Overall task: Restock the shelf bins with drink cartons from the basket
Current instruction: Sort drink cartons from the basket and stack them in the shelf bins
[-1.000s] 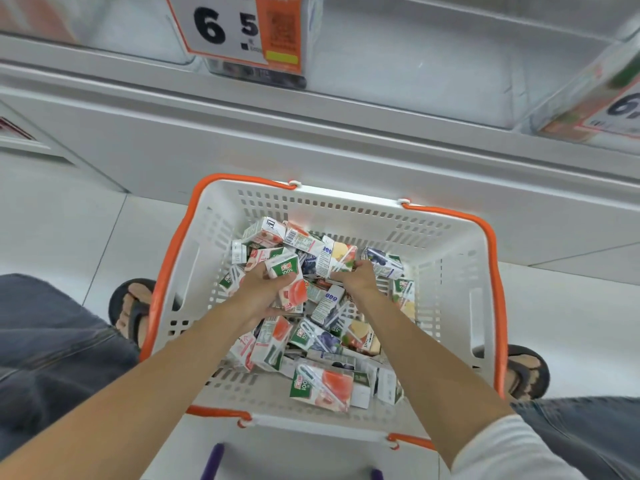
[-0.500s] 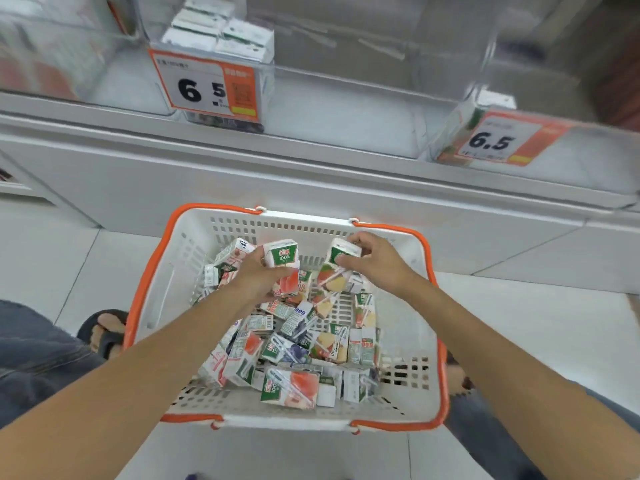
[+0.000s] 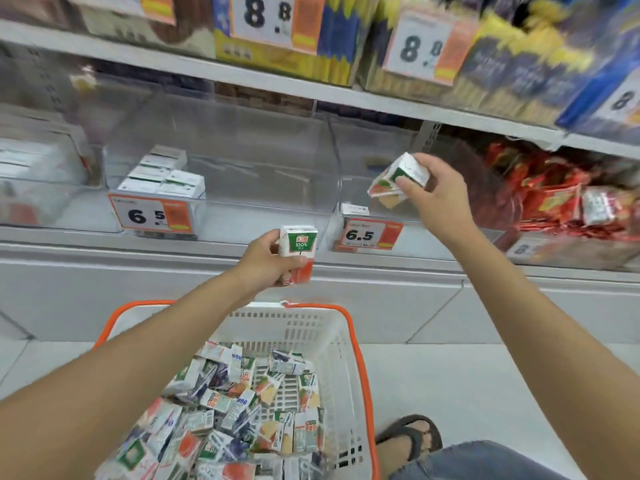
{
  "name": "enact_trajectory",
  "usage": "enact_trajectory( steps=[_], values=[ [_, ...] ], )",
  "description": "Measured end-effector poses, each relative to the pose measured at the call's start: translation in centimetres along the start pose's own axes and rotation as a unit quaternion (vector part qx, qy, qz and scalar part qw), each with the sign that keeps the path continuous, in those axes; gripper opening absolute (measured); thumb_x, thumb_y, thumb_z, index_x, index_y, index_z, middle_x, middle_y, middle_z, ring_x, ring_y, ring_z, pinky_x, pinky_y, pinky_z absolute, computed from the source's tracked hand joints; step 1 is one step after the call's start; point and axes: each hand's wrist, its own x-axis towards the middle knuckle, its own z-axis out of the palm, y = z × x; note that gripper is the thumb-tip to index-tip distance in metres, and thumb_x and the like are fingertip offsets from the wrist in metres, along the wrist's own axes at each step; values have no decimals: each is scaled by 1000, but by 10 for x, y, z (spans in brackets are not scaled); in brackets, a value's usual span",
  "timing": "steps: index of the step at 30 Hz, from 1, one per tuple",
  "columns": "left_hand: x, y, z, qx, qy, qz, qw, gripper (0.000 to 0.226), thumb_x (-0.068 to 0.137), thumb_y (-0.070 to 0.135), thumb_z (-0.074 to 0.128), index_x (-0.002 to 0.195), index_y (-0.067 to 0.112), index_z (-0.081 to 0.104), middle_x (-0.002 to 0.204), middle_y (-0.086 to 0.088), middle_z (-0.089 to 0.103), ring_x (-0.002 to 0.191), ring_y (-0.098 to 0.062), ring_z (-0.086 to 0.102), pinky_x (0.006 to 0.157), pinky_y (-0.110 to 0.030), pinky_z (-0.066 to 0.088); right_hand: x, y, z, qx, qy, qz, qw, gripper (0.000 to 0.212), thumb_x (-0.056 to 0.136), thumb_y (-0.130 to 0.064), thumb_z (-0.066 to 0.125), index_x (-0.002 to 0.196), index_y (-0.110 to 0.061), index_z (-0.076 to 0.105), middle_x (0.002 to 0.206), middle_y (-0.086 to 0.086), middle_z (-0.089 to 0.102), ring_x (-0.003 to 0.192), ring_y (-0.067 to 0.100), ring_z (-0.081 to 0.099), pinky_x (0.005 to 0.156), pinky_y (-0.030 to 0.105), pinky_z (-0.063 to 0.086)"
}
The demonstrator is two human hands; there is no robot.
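My left hand grips an upright red-and-white drink carton in front of the shelf edge, below the middle clear bin. Higher and to the right, my right hand holds a tilted carton with an orange picture at the front of the right clear bin. Several white cartons stand in the left part of the middle bin. Below, the white basket with orange rim holds several mixed cartons.
Price tags reading 6.5 hang on the bin fronts. Red snack packets fill the bin to the right. Blue and yellow packs sit on the shelf above. My sandalled foot is beside the basket.
Both hands lifted out of the basket, each with a carton, and rose to shelf height. The view swung up from the basket to the bins.
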Motion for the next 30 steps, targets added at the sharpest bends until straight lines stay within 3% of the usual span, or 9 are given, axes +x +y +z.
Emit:
enact_trajectory(
  steps=[3,6,9,12,15,18,20,25,30],
  values=[
    [7,10,-2,-3,1,-3,1000,36,82,9,75,110,25,59,98,-1,67,83,-18,65,63,-30,56,28,18,16,-42,-27,28,998,37,88,-13,69,125,-12,61,118,-3,62,101,9,56,75,-2,37],
    [9,9,-8,13,-2,-9,1000,38,81,11,76,113,23,60,101,-3,67,89,-20,66,64,-31,55,49,34,44,-58,-169,79,981,38,92,-19,65,129,-13,61,127,2,61,111,17,58,90,20,46],
    [11,6,-17,16,4,-17,1000,41,79,11,78,113,22,61,102,-4,67,89,-21,66,63,-30,54,57,37,70,-77,-307,183,931,38,96,-31,51,130,-14,59,139,2,54,121,24,52,101,38,41],
    [11,3,-25,12,5,-16,1000,44,72,5,82,106,24,61,106,-7,68,87,-19,67,61,-27,55,59,36,79,-68,-295,207,930,44,99,-35,45,137,-16,54,146,5,47,130,27,46,111,44,35],
    [7,5,-34,-5,6,-9,1000,54,68,4,85,110,23,56,109,-5,66,90,-18,66,57,-25,55,46,26,73,-74,-111,99,986,39,95,-15,48,133,-14,56,137,3,53,123,17,50,105,30,38],
    [-3,14,-47,-14,13,14,1000,56,65,7,87,106,25,54,107,-1,66,90,-16,65,55,-23,55,13,-12,75,-65,33,-49,996,36,79,-2,48,105,-19,67,101,-3,62,86,9,56,80,21,43],
    [-11,22,-59,-19,18,34,999,54,65,4,86,101,27,53,107,0,66,91,-16,66,55,-23,55,-5,-47,88,-43,-27,-88,995,34,77,-3,50,98,-22,68,94,-5,65,81,11,58,77,23,46],
    [-41,46,-113,-11,44,73,996,57,68,-2,83,110,19,50,110,-3,68,92,-18,66,66,-24,56,-26,-134,159,-12,-338,-49,940,54,88,-16,64,139,-23,49,129,-3,58,110,10,57,95,29,46],
    [-67,55,-211,17,133,119,984,57,70,-5,81,115,12,50,113,-12,67,92,-16,63,69,-16,53,-20,-212,231,19,-336,-116,935,29,87,-8,66,116,-11,65,101,4,69,82,11,61,75,32,49]
  ],
)
